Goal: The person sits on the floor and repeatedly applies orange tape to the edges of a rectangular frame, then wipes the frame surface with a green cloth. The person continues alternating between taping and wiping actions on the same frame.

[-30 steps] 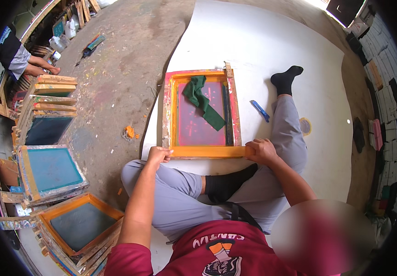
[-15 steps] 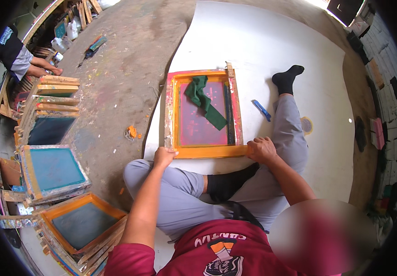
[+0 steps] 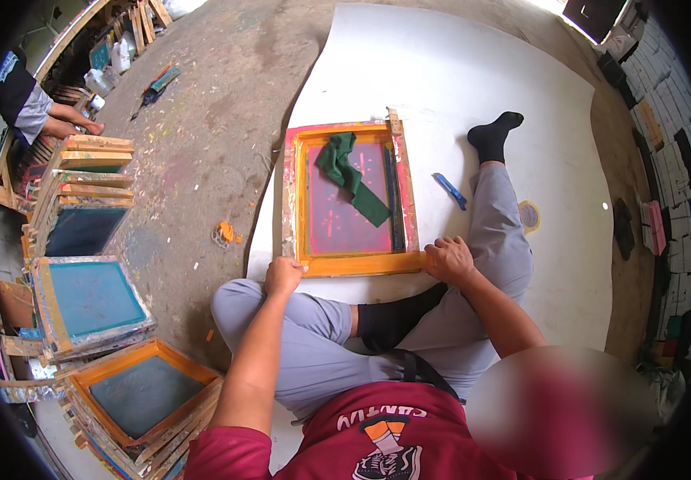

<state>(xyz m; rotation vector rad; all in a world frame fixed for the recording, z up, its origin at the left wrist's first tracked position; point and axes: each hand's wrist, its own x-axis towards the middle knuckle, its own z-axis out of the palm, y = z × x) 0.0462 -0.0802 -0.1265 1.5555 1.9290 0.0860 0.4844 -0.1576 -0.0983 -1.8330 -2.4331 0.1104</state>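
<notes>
A wooden screen-printing frame [image 3: 361, 265] with pinkish mesh lies on a white sheet in front of my crossed leg. My left hand [image 3: 284, 277] is closed round its near left corner, thumb on the top edge. At the near right corner, my right hand [image 3: 449, 260] grips the same frame with fingers curled over the edge. Inside the frame, a crumpled green cloth [image 3: 371, 208] rests on the mesh. A dark strip [image 3: 396, 200] runs along the frame's inner right side. A small wooden block [image 3: 394, 122] sits at its far right corner.
A blue cutter-like tool [image 3: 450, 191] lies on the white sheet [image 3: 441, 72] by my outstretched leg. Several printing frames [image 3: 93, 296] are stacked at left. Orange scraps [image 3: 224, 233] dot the floor. Another person [image 3: 37, 108] sits at far left. A whitish block wall [image 3: 681, 152] bounds the right.
The whole view has shifted slightly, so things appear a little farther left. Both hands keep their hold on the frame's near corners, and the cloth lies the same way.
</notes>
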